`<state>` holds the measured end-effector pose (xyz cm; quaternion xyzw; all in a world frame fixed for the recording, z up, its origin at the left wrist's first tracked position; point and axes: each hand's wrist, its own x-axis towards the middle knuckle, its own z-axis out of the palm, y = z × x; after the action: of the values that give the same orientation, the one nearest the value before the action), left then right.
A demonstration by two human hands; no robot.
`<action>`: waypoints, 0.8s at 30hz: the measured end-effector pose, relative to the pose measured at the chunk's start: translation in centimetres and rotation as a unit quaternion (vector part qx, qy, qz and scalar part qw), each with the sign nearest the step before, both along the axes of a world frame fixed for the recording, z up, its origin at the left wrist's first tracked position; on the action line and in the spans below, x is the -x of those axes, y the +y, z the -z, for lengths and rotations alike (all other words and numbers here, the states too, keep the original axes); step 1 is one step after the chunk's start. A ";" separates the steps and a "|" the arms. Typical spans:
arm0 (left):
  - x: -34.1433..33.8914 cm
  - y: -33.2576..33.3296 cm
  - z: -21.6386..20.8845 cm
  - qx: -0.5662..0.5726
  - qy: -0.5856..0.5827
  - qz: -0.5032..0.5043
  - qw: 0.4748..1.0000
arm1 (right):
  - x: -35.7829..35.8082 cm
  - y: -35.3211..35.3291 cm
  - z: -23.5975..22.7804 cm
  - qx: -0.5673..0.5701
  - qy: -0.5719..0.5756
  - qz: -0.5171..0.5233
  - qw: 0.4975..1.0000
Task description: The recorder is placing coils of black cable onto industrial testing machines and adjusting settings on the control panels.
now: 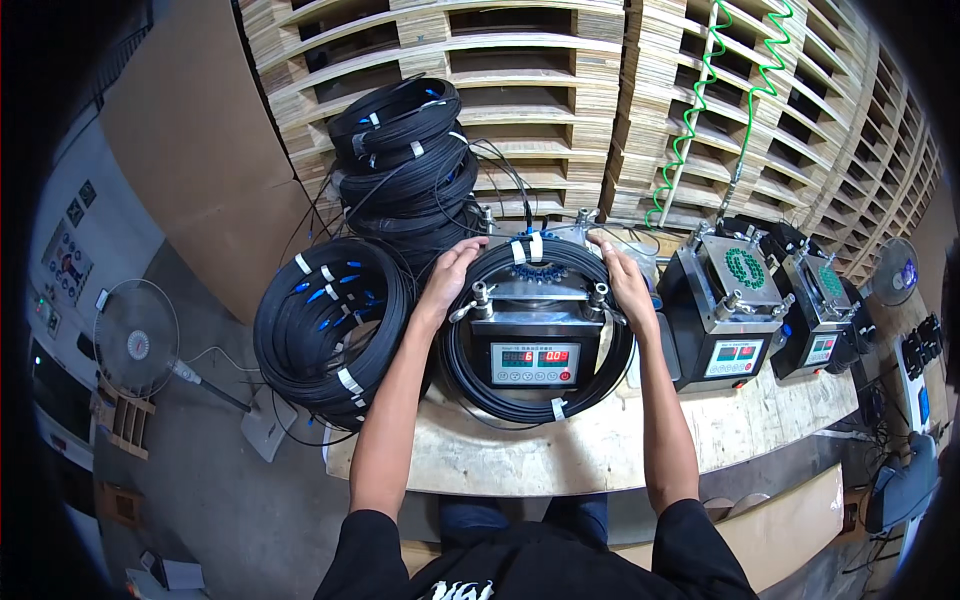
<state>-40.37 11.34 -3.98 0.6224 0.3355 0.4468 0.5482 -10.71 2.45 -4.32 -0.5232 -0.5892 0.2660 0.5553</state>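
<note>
A coil of black cable [505, 408], bound with white tape in places, surrounds the front of a bench machine [535, 325] with a lit red digital display. My left hand [452, 278] grips the coil's upper left side, fingers curled over its outer edge. On the opposite side, my right hand [626, 282] has hold of the coil's upper right, its fingertips partly hidden. Blue connectors [540, 272] sit in a ring on the machine's top plate, inside the coil's upper curve. Silver clamps [481, 294] stand at the plate's corners.
Several black cable coils [405, 180] are stacked at the back left, with more coils [335, 330] beside my left forearm. Two similar machines [728, 300] stand to the right on the wooden table [470, 455]. Behind rise stacked pallets [515, 90]; a fan [138, 343] is at left.
</note>
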 end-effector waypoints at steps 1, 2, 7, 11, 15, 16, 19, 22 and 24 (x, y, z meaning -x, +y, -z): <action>0.1 0.2 0.3 0.003 -0.002 -0.006 1.000 | 0.1 0.1 0.0 -0.012 0.002 -0.001 1.000; 0.3 0.5 0.5 0.006 -0.005 -0.013 1.000 | 0.2 0.2 0.0 -0.025 0.004 -0.002 1.000; -0.1 -0.1 -0.2 0.004 0.000 -0.010 1.000 | -0.2 0.0 0.1 0.006 -0.003 0.022 1.000; 0.1 -0.5 -0.6 0.004 0.003 0.004 1.000 | 0.2 0.2 0.1 -0.024 -0.006 0.032 0.999; 0.2 -0.4 -0.6 0.021 -0.002 0.018 1.000 | 0.2 0.1 -0.1 -0.025 -0.003 0.031 0.999; 0.3 -0.4 -0.6 0.032 -0.004 0.019 0.999 | 0.3 0.0 -0.3 -0.013 -0.006 0.022 1.000; -0.1 -0.6 -0.7 0.030 -0.003 0.003 1.000 | -0.4 0.1 -0.1 0.022 0.005 -0.007 1.000; -0.2 -0.7 -0.8 0.017 -0.005 -0.028 0.999 | -0.3 0.1 -0.1 0.021 0.010 -0.020 1.000; -0.3 -0.8 -0.9 0.017 -0.012 -0.038 0.999 | 0.1 0.0 -0.1 -0.002 0.002 -0.010 1.000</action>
<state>-40.11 10.56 -3.07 0.5944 0.3599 0.4689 0.5453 -10.77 2.46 -4.20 -0.5158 -0.5940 0.2714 0.5544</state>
